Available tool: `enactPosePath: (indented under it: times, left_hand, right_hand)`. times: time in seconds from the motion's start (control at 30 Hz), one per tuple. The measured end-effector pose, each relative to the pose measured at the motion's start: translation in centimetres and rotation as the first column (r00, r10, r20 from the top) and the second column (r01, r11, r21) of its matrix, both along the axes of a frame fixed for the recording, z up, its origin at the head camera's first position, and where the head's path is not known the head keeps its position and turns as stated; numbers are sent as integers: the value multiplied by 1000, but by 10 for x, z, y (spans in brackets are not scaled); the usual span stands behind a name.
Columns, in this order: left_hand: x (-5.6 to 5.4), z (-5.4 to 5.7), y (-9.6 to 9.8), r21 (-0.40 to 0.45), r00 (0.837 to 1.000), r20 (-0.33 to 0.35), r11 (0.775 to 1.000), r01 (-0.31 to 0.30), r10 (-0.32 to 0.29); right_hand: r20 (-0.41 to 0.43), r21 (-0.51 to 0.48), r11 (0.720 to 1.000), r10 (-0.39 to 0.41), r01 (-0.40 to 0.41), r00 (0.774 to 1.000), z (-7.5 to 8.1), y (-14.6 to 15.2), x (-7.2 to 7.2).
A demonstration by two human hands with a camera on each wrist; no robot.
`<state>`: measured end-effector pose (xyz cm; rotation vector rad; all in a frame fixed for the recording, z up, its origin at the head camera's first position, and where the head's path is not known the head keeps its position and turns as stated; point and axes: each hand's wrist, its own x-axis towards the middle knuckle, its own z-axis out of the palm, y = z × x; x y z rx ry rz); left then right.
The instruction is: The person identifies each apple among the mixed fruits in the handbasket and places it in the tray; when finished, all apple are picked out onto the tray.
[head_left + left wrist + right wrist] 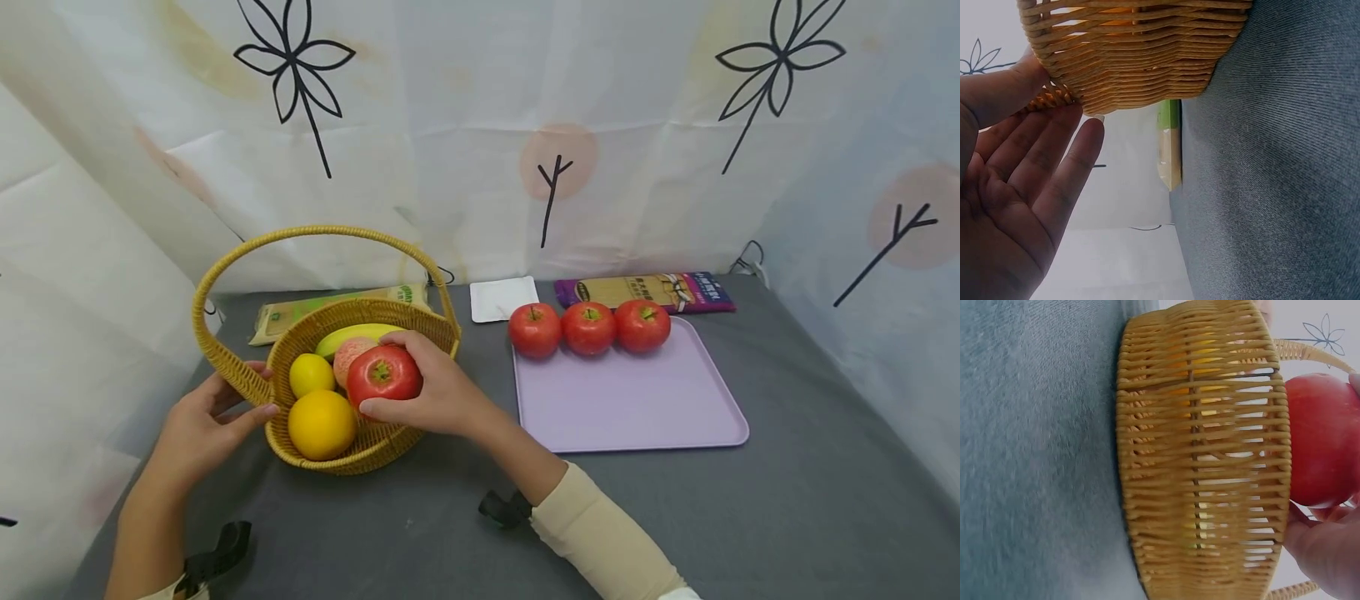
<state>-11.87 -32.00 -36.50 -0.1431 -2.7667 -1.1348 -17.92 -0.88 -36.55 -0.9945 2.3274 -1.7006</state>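
My right hand [446, 392] holds a red apple [384, 372] over the wicker basket [408, 317], thumb on the near side and fingers on the far side. In the right wrist view the apple [1322, 440] shows just beyond the basket rim. At the basket's left side, my left hand [198, 425] grips the rim where the tall handle [322, 231] joins it, thumb and fingers on opposite sides. Inside the basket lie an orange [322, 425], a smaller yellow fruit [311, 375], a pinkish round fruit [348, 357] partly hidden, and a banana [356, 335].
Three red apples [589, 327] stand in a row along the back of a lilac tray [637, 408] on the right. Behind are a white square packet [502, 298], a purple-ended noodle package [645, 292] and a green-and-beige package [285, 318]. Curtains enclose the grey table [450, 533].
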Motion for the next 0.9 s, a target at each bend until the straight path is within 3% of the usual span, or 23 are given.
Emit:
enactPosePath:
  times: [0.17, 0.6, 0.9]
  left_hand:
    - [3, 1, -1, -10, 1000, -4, 1000, -7, 7]
    - [3, 1, -2, -15, 1000, -13, 1000, 2, -2]
    - [1, -2, -4, -8, 1000, -6, 1000, 7, -7]
  right_hand:
    - [28, 7, 999, -35, 35, 999, 3, 9, 1]
    - [-8, -69, 991, -115, 114, 993, 6, 40, 6]
    - [0, -44, 977, -208, 208, 978, 2, 68, 5]
